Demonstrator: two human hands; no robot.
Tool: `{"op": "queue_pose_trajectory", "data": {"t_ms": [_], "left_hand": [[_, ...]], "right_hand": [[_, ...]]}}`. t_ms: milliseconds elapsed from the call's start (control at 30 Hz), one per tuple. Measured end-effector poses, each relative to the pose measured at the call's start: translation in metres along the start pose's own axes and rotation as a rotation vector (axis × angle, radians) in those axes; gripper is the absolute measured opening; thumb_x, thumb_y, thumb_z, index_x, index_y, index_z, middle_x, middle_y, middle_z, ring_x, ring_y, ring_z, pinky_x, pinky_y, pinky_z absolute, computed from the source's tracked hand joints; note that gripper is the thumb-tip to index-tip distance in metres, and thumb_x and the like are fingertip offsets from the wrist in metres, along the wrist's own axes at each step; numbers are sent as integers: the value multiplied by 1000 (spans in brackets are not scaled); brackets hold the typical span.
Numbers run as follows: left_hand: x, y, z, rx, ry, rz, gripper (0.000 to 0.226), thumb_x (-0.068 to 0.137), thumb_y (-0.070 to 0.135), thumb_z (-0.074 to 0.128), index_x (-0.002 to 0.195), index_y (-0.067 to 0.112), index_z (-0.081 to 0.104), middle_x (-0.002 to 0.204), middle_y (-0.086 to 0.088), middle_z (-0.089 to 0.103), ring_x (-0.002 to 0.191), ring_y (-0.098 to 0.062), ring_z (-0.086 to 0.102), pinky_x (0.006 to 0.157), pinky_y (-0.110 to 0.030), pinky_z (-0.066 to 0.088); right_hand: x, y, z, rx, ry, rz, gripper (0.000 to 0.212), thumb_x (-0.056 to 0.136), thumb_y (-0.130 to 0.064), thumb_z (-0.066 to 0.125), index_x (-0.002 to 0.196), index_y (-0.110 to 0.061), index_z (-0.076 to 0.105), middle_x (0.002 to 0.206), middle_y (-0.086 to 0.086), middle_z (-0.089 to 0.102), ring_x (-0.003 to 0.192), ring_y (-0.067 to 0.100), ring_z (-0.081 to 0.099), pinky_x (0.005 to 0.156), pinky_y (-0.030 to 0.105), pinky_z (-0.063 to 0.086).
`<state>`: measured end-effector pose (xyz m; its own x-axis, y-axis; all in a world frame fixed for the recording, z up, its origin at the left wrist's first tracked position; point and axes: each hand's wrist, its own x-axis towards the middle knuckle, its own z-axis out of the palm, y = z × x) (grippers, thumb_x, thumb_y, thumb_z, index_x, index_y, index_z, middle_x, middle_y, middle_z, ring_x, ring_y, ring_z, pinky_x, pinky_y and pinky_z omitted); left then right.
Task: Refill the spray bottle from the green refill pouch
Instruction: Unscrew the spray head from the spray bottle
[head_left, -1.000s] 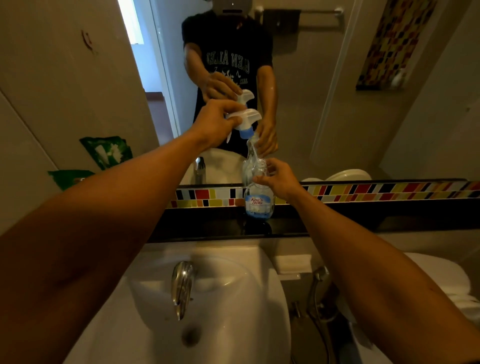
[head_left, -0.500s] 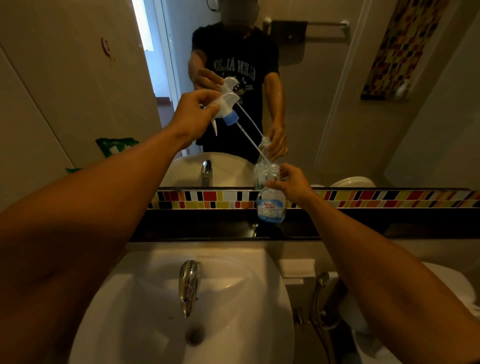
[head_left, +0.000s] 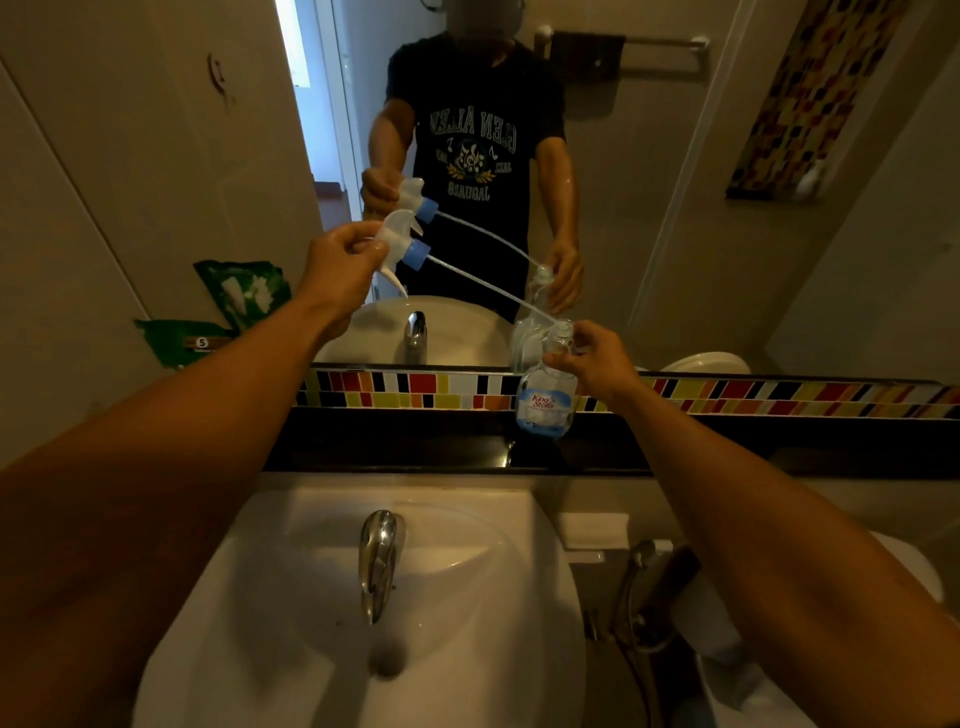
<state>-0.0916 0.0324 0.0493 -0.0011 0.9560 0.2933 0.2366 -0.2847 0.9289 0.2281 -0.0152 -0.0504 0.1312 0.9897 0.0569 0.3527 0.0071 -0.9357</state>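
Note:
A clear spray bottle (head_left: 546, 402) with a blue-and-white label stands on the black ledge (head_left: 415, 447) below the mirror. My right hand (head_left: 597, 361) grips its neck. My left hand (head_left: 340, 267) holds the white trigger head (head_left: 397, 244) with its blue collar, up and to the left. Its thin dip tube (head_left: 483, 288) slants down to the bottle's mouth, the tip at the opening. The green refill pouch (head_left: 182, 340) leans against the wall at the left, behind my left forearm.
A white basin (head_left: 467, 597) with a chrome tap (head_left: 378, 556) lies below the ledge. The mirror (head_left: 675, 182) repeats the bottle, the hands and a person in a dark T-shirt. A strip of coloured tiles (head_left: 753, 397) runs along the mirror's foot. A toilet and hose sit at the lower right.
My left hand has lifted the trigger head up and to the left, drawing the dip tube almost fully out of the bottle. My right hand kept hold of the bottle's neck.

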Motion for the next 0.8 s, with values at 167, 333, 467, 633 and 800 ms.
{"op": "queue_pose_trajectory", "data": {"t_ms": [167,333,467,633,800], "left_hand": [[-3,-34,-8,-119,59,-204,31,98,16,56,129,14,62,124,-10,62,106,-22,59,95,-37,52],[-7,-65,-7,-160,107,-303,27,98,18,57,124,18,65,113,-7,64,86,-12,59,67,-24,49],[-12,-80,-3,-189,97,-366,22,99,18,55,117,20,66,99,-5,64,78,-12,57,60,-23,47],[-18,-98,2,-311,143,-466,16,100,21,53,96,26,67,72,-1,58,56,-6,52,53,-20,45],[-27,-132,-1,-370,267,-597,14,97,19,55,106,20,67,75,1,61,56,-3,56,55,-21,49]], "right_hand": [[0,2,4,11,26,-9,34,89,-5,80,117,-13,64,106,-1,72,97,18,71,100,52,59],[-1,3,5,34,27,1,36,90,-7,79,122,-12,64,126,16,70,120,38,68,101,61,56],[-3,2,7,21,32,10,40,90,-7,79,126,-7,64,128,17,69,121,38,66,101,63,56],[-6,3,8,-2,11,8,36,92,-10,78,125,-11,63,128,14,69,119,36,67,101,61,56],[-7,7,18,-36,-41,-16,34,91,-16,79,121,-21,65,123,5,72,113,26,70,99,54,59]]}}
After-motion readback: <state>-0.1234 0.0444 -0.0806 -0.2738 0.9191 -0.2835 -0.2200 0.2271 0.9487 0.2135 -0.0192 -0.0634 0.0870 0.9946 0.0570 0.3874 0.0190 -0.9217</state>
